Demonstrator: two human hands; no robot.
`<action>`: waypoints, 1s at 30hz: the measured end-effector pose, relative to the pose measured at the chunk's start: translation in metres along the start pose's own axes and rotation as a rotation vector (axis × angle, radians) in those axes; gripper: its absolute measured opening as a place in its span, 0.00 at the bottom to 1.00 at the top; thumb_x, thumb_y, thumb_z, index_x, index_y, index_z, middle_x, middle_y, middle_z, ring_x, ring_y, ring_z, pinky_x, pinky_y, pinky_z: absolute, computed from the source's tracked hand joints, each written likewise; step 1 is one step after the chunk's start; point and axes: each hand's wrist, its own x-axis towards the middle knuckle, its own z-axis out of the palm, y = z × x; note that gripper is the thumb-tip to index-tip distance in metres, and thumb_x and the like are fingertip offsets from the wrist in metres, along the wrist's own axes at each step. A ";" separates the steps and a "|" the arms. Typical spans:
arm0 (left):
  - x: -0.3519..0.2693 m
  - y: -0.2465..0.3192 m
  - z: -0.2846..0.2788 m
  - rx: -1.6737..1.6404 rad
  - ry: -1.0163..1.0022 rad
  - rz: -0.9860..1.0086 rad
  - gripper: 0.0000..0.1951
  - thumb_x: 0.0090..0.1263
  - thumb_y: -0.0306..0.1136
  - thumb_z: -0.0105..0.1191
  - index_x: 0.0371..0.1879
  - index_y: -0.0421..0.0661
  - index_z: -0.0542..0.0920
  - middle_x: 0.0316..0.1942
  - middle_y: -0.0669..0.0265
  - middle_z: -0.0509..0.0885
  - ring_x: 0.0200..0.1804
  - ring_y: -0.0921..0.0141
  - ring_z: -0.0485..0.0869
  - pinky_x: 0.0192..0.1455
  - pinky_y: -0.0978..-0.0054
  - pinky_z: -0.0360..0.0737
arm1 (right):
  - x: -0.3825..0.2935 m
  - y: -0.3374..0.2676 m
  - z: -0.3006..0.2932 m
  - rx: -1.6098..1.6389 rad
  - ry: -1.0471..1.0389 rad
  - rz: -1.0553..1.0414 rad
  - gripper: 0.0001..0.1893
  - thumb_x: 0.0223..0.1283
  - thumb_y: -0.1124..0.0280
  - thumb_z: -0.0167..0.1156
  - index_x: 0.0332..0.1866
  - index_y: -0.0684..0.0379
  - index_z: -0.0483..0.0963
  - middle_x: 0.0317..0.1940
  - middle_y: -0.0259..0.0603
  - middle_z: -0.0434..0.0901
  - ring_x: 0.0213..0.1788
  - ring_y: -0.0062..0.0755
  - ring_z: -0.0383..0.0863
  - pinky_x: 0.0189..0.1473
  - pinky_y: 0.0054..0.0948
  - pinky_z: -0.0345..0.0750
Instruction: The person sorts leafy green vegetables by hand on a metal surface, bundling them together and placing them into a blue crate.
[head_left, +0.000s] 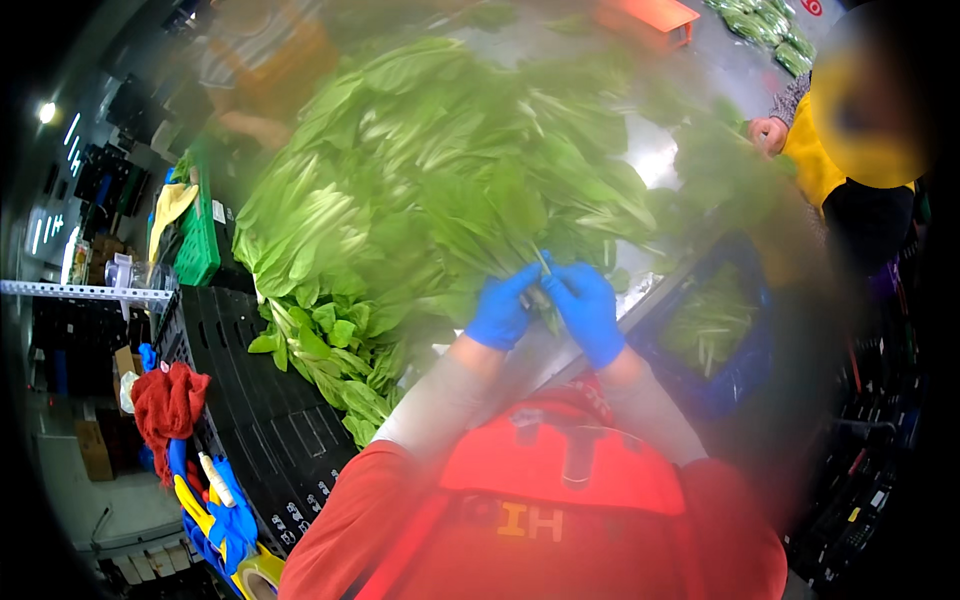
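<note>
Both my hands wear blue gloves and meet close together at the near edge of a large heap of leafy greens (420, 165). My left hand (501, 309) is closed around the stalk ends of a few greens, whose leaves point away from me. Beside it, the fingertips of my right hand (585, 309) pinch a stalk of the same greens. Haze on the view blurs the stalks between the fingers. To the right of my hands, lower than the metal table (551, 352), a blue plastic bag liner (759, 360) holds loose leaves and stalk pieces.
Black plastic crates (255, 405) stand at the left, with a red cloth (169, 405) and gloves hanging beside them. Beyond is a green crate (196, 240). One person (817, 150) stands at the right, another (262, 75) at the far left. An orange container (652, 21) sits at the back.
</note>
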 end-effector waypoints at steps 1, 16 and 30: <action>-0.001 0.000 0.002 -0.029 -0.007 -0.007 0.15 0.58 0.24 0.49 0.45 0.40 0.71 0.40 0.59 0.77 0.45 0.66 0.75 0.50 0.72 0.71 | -0.002 0.008 0.003 0.093 0.022 0.033 0.08 0.52 0.71 0.55 0.34 0.64 0.75 0.29 0.37 0.75 0.30 0.24 0.72 0.34 0.21 0.69; -0.003 0.004 0.002 -0.100 -0.019 -0.165 0.18 0.62 0.30 0.44 0.48 0.33 0.68 0.48 0.55 0.72 0.54 0.63 0.68 0.58 0.68 0.64 | -0.003 0.021 0.002 0.018 -0.125 0.054 0.10 0.52 0.67 0.55 0.34 0.63 0.74 0.27 0.39 0.75 0.31 0.27 0.73 0.35 0.23 0.69; 0.000 0.019 -0.023 -0.280 -0.168 -0.209 0.15 0.59 0.24 0.47 0.45 0.46 0.69 0.39 0.61 0.76 0.45 0.66 0.75 0.52 0.65 0.70 | 0.091 0.174 -0.109 -0.859 0.226 0.060 0.17 0.46 0.60 0.54 0.43 0.54 0.73 0.35 0.45 0.74 0.39 0.42 0.73 0.42 0.37 0.70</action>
